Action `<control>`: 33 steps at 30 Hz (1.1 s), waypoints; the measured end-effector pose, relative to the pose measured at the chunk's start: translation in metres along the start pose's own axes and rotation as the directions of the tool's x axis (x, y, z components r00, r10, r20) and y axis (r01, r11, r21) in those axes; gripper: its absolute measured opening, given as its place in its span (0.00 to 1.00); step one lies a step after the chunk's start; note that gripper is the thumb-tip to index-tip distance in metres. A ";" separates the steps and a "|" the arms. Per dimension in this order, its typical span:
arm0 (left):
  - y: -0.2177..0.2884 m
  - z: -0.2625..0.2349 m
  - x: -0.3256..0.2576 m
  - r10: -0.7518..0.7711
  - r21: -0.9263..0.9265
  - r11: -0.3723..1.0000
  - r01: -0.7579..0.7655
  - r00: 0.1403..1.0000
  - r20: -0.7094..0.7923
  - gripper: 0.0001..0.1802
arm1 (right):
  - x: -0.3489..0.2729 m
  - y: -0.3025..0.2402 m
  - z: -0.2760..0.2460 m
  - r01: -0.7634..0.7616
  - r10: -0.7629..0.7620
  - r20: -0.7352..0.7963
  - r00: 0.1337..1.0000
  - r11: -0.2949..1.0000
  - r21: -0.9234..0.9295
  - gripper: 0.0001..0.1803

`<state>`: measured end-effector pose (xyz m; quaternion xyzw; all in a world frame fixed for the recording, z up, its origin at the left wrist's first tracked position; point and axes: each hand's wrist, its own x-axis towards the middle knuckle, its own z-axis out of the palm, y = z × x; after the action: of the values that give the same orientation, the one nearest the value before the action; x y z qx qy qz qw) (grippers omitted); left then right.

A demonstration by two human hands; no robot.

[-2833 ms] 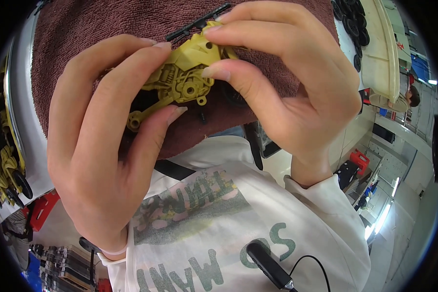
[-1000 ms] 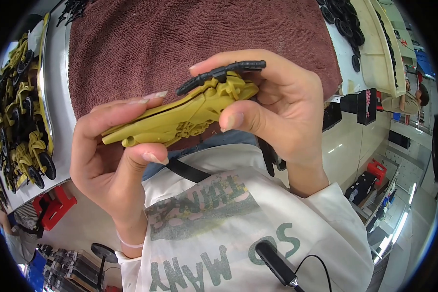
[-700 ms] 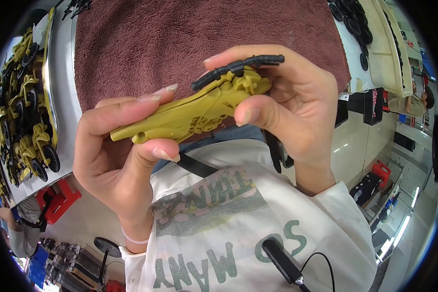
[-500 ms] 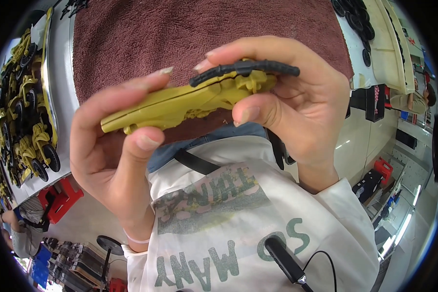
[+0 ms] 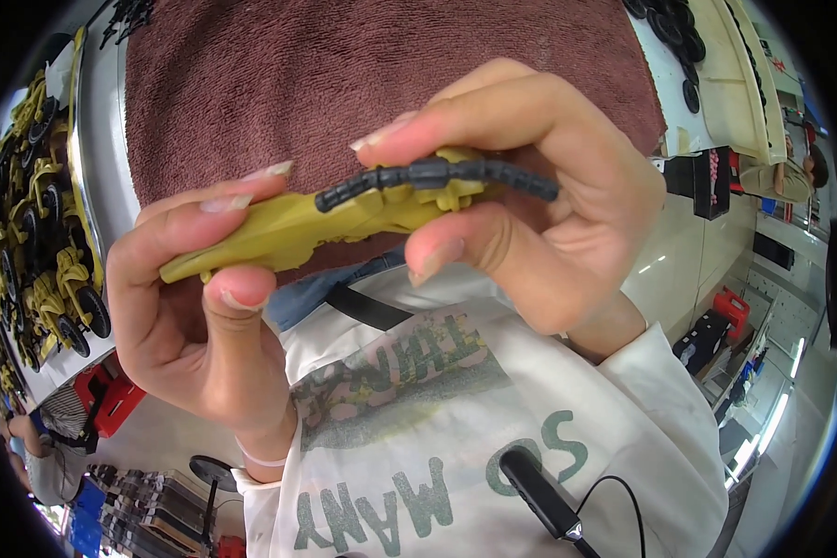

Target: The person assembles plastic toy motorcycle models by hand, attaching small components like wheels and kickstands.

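Observation:
An olive-yellow plastic toy motorcycle body (image 5: 284, 231) is held up between my two hands, above the near part of a brown towel. A curved, ribbed black handlebar (image 5: 428, 174) lies across its right end. My left hand (image 5: 191, 307) pinches the narrow left end, fingers on top and thumb underneath. At the other end my right hand (image 5: 567, 200) is closed round the body, its index finger just above the handlebar and its thumb below. The right fingers hide part of the body's far side. No wheels show on this body.
The brown towel (image 5: 251, 84) covers the table in front of me. Several yellow toy motorcycles with black wheels (image 5: 42, 214) crowd the left side. Loose black wheels (image 5: 674, 33) lie at the far right beside a cream tray (image 5: 739, 84). A red stool (image 5: 107, 395) stands lower left.
Both hands have shifted slightly left and down with the body. It has turned, so the handlebar now shows more broadly across it. The right index finger has moved further along.

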<state>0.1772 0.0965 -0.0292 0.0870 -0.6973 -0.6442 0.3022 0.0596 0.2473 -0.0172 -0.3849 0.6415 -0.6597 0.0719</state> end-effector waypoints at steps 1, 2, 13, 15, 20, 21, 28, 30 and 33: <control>0.000 0.000 0.000 0.001 -0.004 1.000 -0.001 1.000 0.002 0.20 | 0.000 0.002 -0.002 0.016 -0.016 0.015 1.000 1.000 -0.003 0.14; 0.002 -0.001 0.001 -0.032 -0.007 0.999 0.032 0.999 0.009 0.21 | 0.000 0.001 -0.003 0.018 -0.017 0.014 1.000 1.000 -0.007 0.14; 0.002 0.003 0.006 -0.269 -0.173 0.944 0.281 0.959 0.093 0.36 | 0.000 -0.008 -0.023 -0.397 0.424 0.051 0.904 0.789 0.468 0.22; 0.003 0.012 0.004 -0.291 -0.249 0.916 0.316 0.948 0.131 0.29 | -0.002 -0.004 -0.017 -0.385 0.459 0.025 0.888 0.713 0.586 0.23; 0.007 0.025 -0.002 -0.346 -0.272 0.906 0.323 0.937 -0.039 0.25 | -0.007 -0.002 -0.014 -0.254 0.247 0.065 0.967 0.913 0.319 0.27; 0.006 0.026 -0.004 -0.349 -0.287 0.905 0.316 0.935 -0.071 0.25 | -0.006 -0.003 -0.016 -0.255 0.246 0.069 0.967 0.913 0.320 0.27; 0.004 0.027 -0.007 -0.306 -0.316 0.899 0.303 0.951 0.043 0.30 | -0.011 -0.004 -0.010 -0.331 0.298 0.145 0.944 0.828 0.453 0.23; -0.003 0.027 -0.010 -0.248 -0.393 0.888 0.237 0.968 0.025 0.26 | -0.014 -0.003 -0.008 -0.328 0.291 0.151 0.945 0.827 0.456 0.22; -0.005 0.028 -0.011 -0.194 -0.427 0.889 0.166 0.981 -0.024 0.20 | -0.013 -0.004 -0.007 -0.323 0.284 0.155 0.946 0.853 0.410 0.20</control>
<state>0.1697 0.1248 -0.0371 0.1049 -0.5195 -0.8019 0.2758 0.0663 0.2612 -0.0187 -0.2824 0.5289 -0.7472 0.2868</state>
